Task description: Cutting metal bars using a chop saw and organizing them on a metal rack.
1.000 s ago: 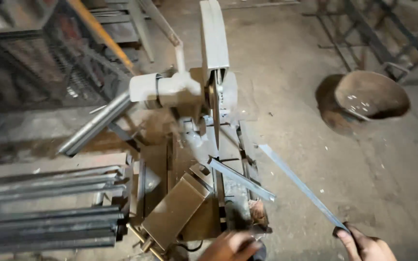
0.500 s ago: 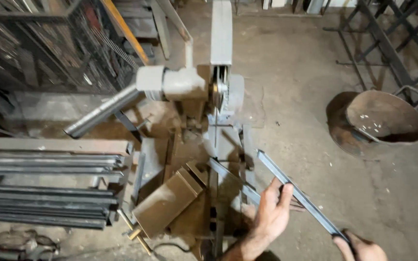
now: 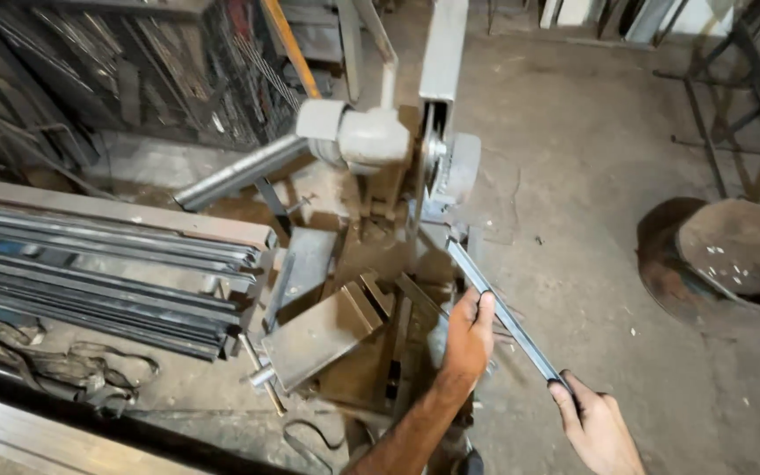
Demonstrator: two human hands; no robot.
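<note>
Head view, nearest first: the right hand grips the near end of a long, narrow steel bar, fingers curled around it. The left hand lies against the bar's middle from the left, fingers extended along its side and thumb underneath. The bar slants up and left from the right hand to the base of the chop saw, where its far end sits just beside the blade guard. An angled metal vise plate rests left of the left hand. A stack of dark steel bars lies flat at the left edge of the machine, with grey straps coiled on the floor in front. A rusty round pan stands on the concrete floor well apart at the right. Farther back, a rack of metal stock fills the upper left. No package, label or sign can be made out. Compared with the frame half a second earlier, the left hand has closed onto the bar, and the bar's far end has moved nearer the blade.
</note>
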